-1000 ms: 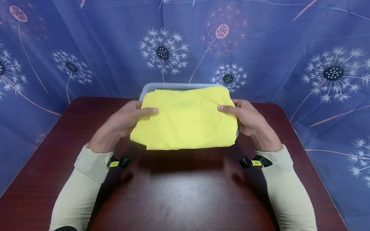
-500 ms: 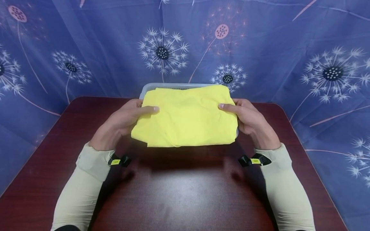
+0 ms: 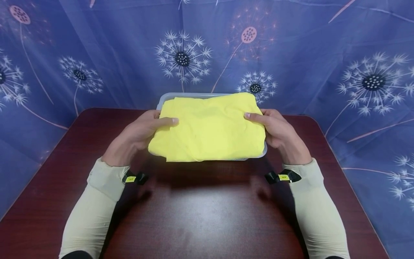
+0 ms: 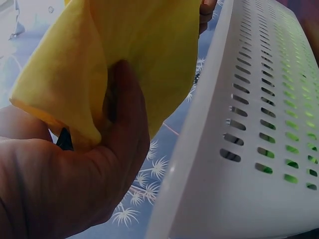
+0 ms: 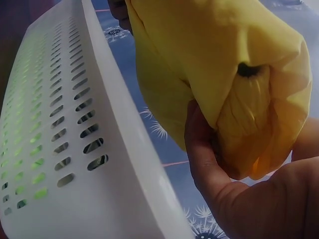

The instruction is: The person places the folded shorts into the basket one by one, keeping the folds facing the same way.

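Observation:
A folded yellow cloth (image 3: 210, 126) is stretched level between my two hands, over a pale plastic basket (image 3: 194, 95). My left hand (image 3: 140, 131) pinches its left end, thumb on top and fingers underneath. At the opposite end my right hand (image 3: 281, 131) grips it the same way. Seen from the left wrist, the cloth (image 4: 169, 55) hangs beside the basket's slotted wall (image 4: 269, 214), apart from it. The right wrist view shows gathered folds and a small dark spot at the cloth's end (image 5: 244, 107). Most of the basket's inside is hidden by the cloth.
Something green shows through the basket's slots (image 5: 37, 164). The basket stands at the back of a dark red-brown table (image 3: 207, 223). A blue curtain with dandelion prints (image 3: 129, 54) hangs behind and along both sides.
Both hands have moved slightly away from me and a little inward with the cloth. The basket's near rim now shows below the cloth's front edge. Both grips are unchanged.

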{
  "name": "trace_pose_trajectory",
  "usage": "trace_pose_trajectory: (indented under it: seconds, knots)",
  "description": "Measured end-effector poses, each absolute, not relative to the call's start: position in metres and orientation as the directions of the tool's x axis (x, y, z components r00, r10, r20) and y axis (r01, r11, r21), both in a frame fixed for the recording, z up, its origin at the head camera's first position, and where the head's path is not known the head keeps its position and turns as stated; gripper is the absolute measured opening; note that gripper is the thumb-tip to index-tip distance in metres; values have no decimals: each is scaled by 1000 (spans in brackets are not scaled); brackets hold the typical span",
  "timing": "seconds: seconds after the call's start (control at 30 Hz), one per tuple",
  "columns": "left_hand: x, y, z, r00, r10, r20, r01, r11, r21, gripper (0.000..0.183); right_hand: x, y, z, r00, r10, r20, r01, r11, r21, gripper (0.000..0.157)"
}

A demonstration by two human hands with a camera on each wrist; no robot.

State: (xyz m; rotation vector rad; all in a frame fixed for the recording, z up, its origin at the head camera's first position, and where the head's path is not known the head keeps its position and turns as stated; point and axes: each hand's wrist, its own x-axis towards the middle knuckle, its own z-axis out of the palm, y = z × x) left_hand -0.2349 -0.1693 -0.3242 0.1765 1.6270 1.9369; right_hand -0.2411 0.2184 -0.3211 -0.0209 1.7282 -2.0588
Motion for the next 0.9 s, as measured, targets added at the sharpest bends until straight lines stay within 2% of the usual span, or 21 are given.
trace_pose_trajectory:
  seconds: [0.37,0.63,0.9]
  knots:
    - [-242,-166,-326,-825,492,-278,-364,-86,927,30,-246,218,-323,-904,-332,-270,335,-154,-930,39]
    - [-246,-166,-328,-845,441,-301,-373,-85,924,35,-252,213,-325,-927,-262,-267,313,-153,-937,29]
    - [-250,-166,-329,-848,433,-306,-382,-99,919,37,-256,214,-326,-921,-276,-274,327,-170,-929,31]
